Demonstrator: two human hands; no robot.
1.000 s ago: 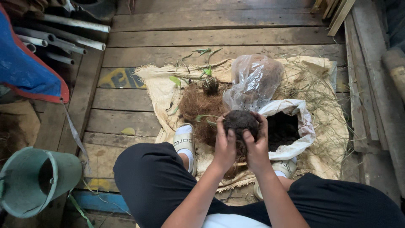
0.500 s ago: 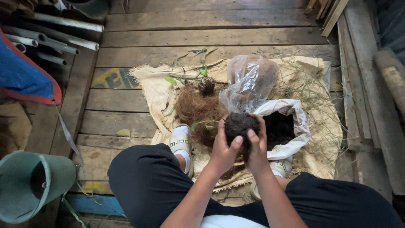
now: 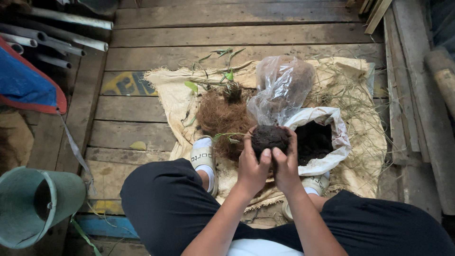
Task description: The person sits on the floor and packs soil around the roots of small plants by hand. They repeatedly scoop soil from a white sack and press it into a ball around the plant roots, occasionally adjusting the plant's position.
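Note:
I squat on a wooden floor and press a dark soil ball [image 3: 269, 137] between both hands. My left hand [image 3: 251, 168] cups its left side with the thumb on top, and my right hand [image 3: 287, 163] wraps its right side. A thin green seedling stem [image 3: 227, 136] sticks out of the ball to the left. Just right of my hands stands a white sack [image 3: 337, 137] open on dark soil. A heap of brown coconut fibre [image 3: 222, 116] lies behind the ball on a burlap cloth [image 3: 170, 92].
A clear plastic bag [image 3: 283, 85] with fibre stands behind the sack. Another small plant with a root ball [image 3: 232, 90] lies on the burlap. Dry grass [image 3: 355, 104] is strewn at right. A green bucket [image 3: 38, 204] lies at lower left, grey pipes [image 3: 61, 45] at upper left.
My hands shifted slightly around the soil ball, and my left thumb now lies higher on it. The view moved a little.

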